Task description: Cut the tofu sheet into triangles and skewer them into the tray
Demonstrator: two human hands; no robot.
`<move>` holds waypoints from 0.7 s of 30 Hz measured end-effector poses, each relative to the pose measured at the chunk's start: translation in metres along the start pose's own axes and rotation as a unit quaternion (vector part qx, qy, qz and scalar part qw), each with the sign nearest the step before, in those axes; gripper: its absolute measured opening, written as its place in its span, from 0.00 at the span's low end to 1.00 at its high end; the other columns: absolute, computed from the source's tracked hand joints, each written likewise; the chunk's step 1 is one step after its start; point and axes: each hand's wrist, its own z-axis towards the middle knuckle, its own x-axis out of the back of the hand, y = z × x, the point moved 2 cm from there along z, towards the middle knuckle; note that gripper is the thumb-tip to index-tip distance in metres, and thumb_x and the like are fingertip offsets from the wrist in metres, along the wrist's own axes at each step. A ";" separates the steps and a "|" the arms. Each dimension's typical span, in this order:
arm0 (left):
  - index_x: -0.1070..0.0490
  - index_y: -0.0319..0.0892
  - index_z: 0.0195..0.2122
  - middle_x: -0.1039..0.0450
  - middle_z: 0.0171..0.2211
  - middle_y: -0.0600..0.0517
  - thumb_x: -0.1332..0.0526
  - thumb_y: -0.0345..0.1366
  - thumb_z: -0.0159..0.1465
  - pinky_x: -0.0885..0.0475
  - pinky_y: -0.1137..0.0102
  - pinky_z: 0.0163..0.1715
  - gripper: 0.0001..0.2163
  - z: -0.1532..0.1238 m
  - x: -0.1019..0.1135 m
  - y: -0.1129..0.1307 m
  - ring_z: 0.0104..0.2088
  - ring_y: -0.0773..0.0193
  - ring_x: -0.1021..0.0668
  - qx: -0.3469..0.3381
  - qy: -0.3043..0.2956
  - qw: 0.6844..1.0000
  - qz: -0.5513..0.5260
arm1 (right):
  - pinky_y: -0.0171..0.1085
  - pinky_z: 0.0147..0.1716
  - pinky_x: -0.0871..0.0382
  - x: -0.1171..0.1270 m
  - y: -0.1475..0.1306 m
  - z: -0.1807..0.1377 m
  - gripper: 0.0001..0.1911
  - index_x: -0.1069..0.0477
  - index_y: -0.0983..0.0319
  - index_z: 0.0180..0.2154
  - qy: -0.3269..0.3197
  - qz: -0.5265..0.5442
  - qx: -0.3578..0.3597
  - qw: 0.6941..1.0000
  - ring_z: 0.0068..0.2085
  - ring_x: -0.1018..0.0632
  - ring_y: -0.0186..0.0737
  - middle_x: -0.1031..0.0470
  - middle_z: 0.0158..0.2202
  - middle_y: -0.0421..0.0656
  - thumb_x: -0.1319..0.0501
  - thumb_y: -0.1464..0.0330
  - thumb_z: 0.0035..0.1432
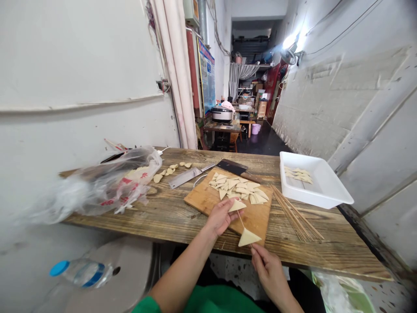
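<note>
Gripping a pale triangular slice (239, 206) in the left fingers (224, 207), apparently to brace it against the thin bamboo skewer (241, 220) meeting its edge — cannot tell how deep the tip goes. Pinching that skewer's lower end in the right fingers (258, 253), just below a second slice (249, 238) threaded on it, probably for straight control. Beneath and ahead, see a wooden cutting board (262, 221) bearing heaped loose slices (237, 187), likely placed for easy picking. Just right of it, on the worktop (345, 248), note bare skewers (295, 213) laid loosely, seemingly for the right hand's reach. Farther right, note a white plastic tray (319, 201) holding threaded slices (298, 174), perhaps to separate them from loose ones. Left of the board, see a steel cleaver (185, 177) — apparently parked clear of both hands.
</note>
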 end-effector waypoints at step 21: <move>0.27 0.32 0.34 0.23 0.33 0.42 0.39 0.30 0.60 0.25 0.66 0.38 0.06 -0.012 -0.011 -0.015 0.32 0.61 0.21 0.051 -0.025 0.998 0.014 | 0.30 0.20 0.38 -0.001 0.007 0.001 0.18 0.27 0.67 0.37 0.025 0.000 0.009 1.000 0.20 0.32 0.33 0.35 0.18 0.39 0.49 0.61 0.62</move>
